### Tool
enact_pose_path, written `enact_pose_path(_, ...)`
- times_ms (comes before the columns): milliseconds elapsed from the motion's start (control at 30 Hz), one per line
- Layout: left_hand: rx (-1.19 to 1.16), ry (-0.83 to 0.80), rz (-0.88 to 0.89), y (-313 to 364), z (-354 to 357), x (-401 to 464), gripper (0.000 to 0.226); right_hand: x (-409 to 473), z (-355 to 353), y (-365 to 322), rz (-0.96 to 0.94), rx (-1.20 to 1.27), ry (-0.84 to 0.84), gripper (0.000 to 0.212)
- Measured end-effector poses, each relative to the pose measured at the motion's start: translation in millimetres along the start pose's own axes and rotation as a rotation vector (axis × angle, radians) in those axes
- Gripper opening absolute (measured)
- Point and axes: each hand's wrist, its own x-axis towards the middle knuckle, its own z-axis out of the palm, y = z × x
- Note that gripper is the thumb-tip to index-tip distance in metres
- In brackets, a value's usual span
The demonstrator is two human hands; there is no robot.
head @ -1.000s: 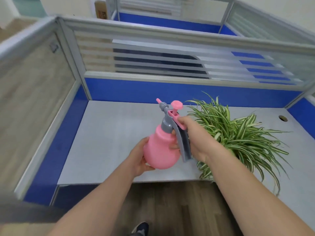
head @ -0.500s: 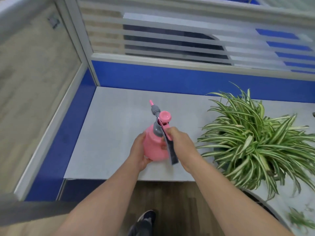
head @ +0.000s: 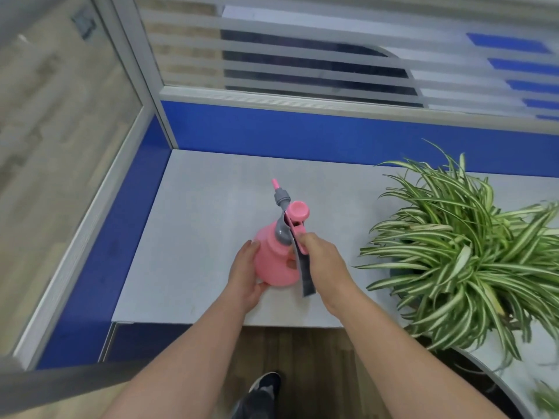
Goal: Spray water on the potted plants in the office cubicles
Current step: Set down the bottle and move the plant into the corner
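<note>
A pink spray bottle [head: 273,261] with a grey neck and a pink nozzle stands low over the grey desk [head: 205,237], nozzle pointing away and to the left. My left hand [head: 245,273] cups its left side and base. My right hand [head: 322,261] is closed around its grey handle and pink trigger. A potted spider plant [head: 462,252] with striped green and white leaves sits on the desk to the right of the bottle. Its pot is mostly hidden by the leaves.
Blue cubicle partitions [head: 302,134] with frosted striped glass [head: 302,55] close the desk at the back and left. The desk's front edge curves at the right. Below it lies a wooden floor with my dark shoe [head: 266,382]. More leaves blur at the bottom right corner.
The view has dropped and shifted left, so the plant now sits further right. Both hands have lowered the bottle towards the desk and kept their hold on it.
</note>
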Motion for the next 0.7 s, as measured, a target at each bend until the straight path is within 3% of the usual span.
enact_pose_path(133, 0.023, -0.006, -0.006, -3, -5, -1, 0.049, -1, -3, -2, 0.036, 0.004, -0.012, 0.040)
enact_pose_path(300, -0.027, 0.099, -0.027, -25, -8, -12, 0.045, -12, -19, -4, -0.016, -0.018, 0.064, 0.062)
enact_pose_path(467, -0.003, 0.123, -0.175, -68, -3, -34, 0.041, -30, -55, -8, -0.058, 0.080, 0.134, 0.028)
enact_pose_path(700, 0.053, -0.072, -0.280, -100, 51, -79, 0.033, -88, -132, -26, -0.131, 0.230, 0.268, 0.026)
